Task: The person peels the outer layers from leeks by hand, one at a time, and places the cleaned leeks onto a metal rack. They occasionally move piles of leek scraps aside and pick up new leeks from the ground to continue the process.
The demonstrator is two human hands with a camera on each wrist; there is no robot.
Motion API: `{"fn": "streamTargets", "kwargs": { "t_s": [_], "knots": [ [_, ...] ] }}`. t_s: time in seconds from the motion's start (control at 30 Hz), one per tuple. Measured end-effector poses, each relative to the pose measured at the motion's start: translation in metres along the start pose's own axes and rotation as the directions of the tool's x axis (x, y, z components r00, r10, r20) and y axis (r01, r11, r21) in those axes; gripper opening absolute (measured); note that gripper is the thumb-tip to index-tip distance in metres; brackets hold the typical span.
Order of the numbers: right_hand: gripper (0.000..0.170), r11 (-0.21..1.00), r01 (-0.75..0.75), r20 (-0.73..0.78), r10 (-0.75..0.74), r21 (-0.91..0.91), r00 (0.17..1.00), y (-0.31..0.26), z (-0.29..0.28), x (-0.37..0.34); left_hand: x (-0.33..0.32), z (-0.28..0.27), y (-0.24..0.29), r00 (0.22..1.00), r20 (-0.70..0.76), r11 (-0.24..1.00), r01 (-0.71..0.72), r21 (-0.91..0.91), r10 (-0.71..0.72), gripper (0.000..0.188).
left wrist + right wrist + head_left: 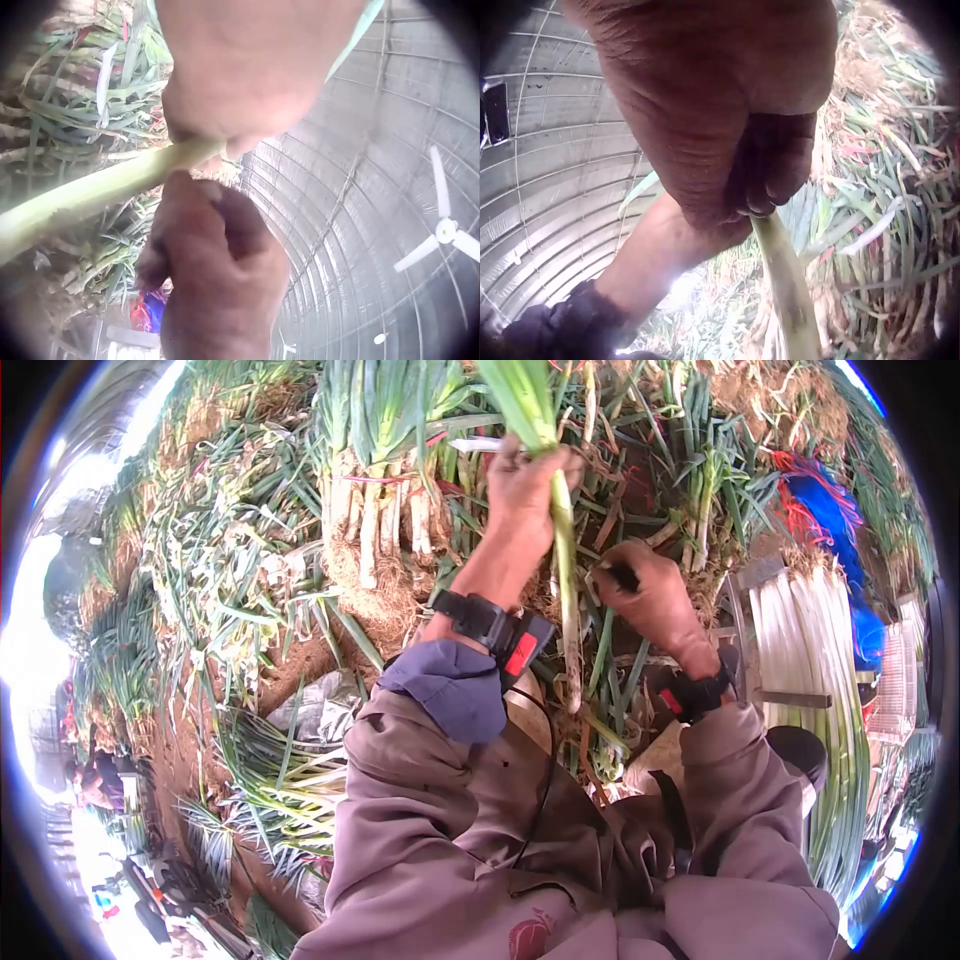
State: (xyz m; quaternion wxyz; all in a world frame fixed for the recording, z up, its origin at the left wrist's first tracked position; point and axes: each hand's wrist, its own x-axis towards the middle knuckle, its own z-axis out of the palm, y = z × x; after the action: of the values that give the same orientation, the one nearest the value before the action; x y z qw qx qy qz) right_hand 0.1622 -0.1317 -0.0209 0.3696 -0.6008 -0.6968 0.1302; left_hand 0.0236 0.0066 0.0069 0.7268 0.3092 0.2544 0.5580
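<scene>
My left hand [525, 495] grips a long green onion [567, 600] where the green leaves meet the pale stalk. The stalk hangs down from the fist, its root end pointing toward my body. To the right of the stalk is my right hand [650, 595], its fingers curled in toward the thumb, with nothing visible in them. The left wrist view has the right hand [217, 277] close under the left fist, thumb right at the stalk [90, 191]. In the right wrist view, curled fingertips [761, 204] overlap the top of the stalk [791, 296].
A bundle of green onions [385, 510] tied with red string stands ahead, left of centre. Cleaned white stalks [805, 625] lie stacked at the right, near blue material [830, 520] and red strings. Loose leaves [215, 550] cover the left, with more green onions [285, 785] by my left sleeve.
</scene>
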Motion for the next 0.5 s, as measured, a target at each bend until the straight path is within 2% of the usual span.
{"fn": "streamTargets", "kwargs": {
  "t_s": [0.03, 0.1, 0.17, 0.2, 0.23, 0.3, 0.37, 0.43, 0.5],
  "knots": [
    [0.023, 0.993, -0.061, -0.092, 0.071, 0.099, 0.993, 0.004, -0.003, -0.008, 0.001, 0.000, 0.002, 0.997, -0.083, 1.000, -0.005, -0.002, 0.005, 0.037],
    [0.022, 0.940, -0.237, -0.235, 0.295, 0.246, 0.926, 0.017, -0.019, -0.012, 0.009, -0.011, 0.004, 0.997, -0.006, 0.997, -0.071, -0.025, 0.071, 0.037],
    [0.021, 0.884, -0.403, -0.349, 0.465, 0.239, 0.813, 0.035, -0.028, -0.013, 0.011, -0.017, 0.007, 0.998, 0.017, 0.996, -0.066, -0.051, 0.067, 0.032],
    [0.024, 0.953, -0.296, -0.331, 0.298, 0.057, 0.895, 0.051, -0.024, -0.015, 0.010, -0.018, 0.007, 0.997, 0.033, 0.996, -0.068, -0.054, 0.070, 0.030],
    [0.027, 0.954, -0.299, -0.251, 0.290, 0.003, 0.923, 0.051, -0.016, -0.018, 0.008, -0.017, 0.006, 0.996, 0.050, 0.996, -0.065, -0.053, 0.068, 0.027],
    [0.029, 0.931, -0.322, -0.097, 0.341, 0.171, 0.935, 0.027, -0.009, -0.015, 0.004, -0.012, 0.001, 0.996, 0.072, 0.997, -0.047, -0.069, 0.052, 0.026],
    [0.029, 0.819, -0.490, 0.105, 0.482, 0.299, 0.870, -0.011, -0.019, 0.006, 0.003, -0.009, -0.006, 0.988, 0.131, 0.993, -0.064, -0.101, 0.077, 0.026],
    [0.030, 0.945, -0.225, -0.179, 0.271, 0.239, 0.946, -0.010, 0.000, 0.018, -0.003, -0.003, -0.010, 0.988, 0.133, 0.994, -0.071, -0.085, 0.082, 0.026],
    [0.028, 0.947, -0.192, -0.195, 0.245, 0.257, 0.950, -0.018, 0.011, 0.028, -0.008, 0.000, -0.013, 0.988, 0.119, 0.994, -0.087, -0.066, 0.094, 0.027]
  ]
}}
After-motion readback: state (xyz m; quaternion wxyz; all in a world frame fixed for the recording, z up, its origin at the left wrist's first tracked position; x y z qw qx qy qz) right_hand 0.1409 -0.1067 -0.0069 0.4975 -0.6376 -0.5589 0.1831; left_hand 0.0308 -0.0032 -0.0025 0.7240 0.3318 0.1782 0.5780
